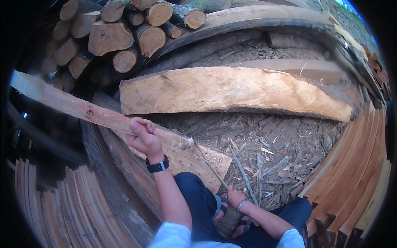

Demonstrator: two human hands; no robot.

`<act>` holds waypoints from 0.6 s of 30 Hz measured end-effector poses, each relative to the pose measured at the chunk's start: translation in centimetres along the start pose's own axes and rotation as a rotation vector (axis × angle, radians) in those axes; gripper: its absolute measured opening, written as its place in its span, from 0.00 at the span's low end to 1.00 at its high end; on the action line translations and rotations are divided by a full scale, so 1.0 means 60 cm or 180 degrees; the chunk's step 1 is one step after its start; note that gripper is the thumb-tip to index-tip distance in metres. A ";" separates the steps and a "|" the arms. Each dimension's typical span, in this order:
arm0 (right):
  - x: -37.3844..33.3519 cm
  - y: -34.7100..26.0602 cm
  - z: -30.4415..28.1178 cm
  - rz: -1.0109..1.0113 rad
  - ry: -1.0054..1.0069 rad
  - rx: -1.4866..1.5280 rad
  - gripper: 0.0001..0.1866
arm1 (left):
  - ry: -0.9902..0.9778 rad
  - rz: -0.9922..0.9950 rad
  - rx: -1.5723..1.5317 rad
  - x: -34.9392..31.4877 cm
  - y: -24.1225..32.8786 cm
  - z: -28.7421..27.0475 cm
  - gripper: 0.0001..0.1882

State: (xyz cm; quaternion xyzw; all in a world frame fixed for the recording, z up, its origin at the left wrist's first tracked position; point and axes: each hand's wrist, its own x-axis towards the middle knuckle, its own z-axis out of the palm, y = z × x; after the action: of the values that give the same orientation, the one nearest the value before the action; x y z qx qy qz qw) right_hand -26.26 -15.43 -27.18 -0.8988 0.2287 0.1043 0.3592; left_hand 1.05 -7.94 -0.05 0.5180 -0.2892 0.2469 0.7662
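My left hand, with a dark watch on the wrist, is closed around the edge of a long pale wooden board. The board slants from the far left down to a rough end just left of the middle. Low in the middle, my right hand is closed on the lower end of a long, thin, dark tool that looks like a blade seen edge-on. Its upper tip comes close to the board's end; whether they touch, I cannot tell. A wider sawn plank lies beneath the board.
Cut logs are stacked at the far left. A thick sawn slab lies across the middle. Stacked boards flank me at left and right. Bark, chips and sticks litter the ground before my feet.
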 end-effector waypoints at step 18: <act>-0.022 -0.052 -0.047 0.0067 0.0102 0.0099 0.14 | 0.0121 0.0051 0.0041 0.009 0.004 -0.018 0.24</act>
State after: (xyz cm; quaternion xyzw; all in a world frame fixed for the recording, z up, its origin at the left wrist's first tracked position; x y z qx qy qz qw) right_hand -25.86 -14.95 -22.85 -0.8921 0.2455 0.0901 0.3684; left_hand 1.50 -6.81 0.15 0.5158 -0.2771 0.2647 0.7662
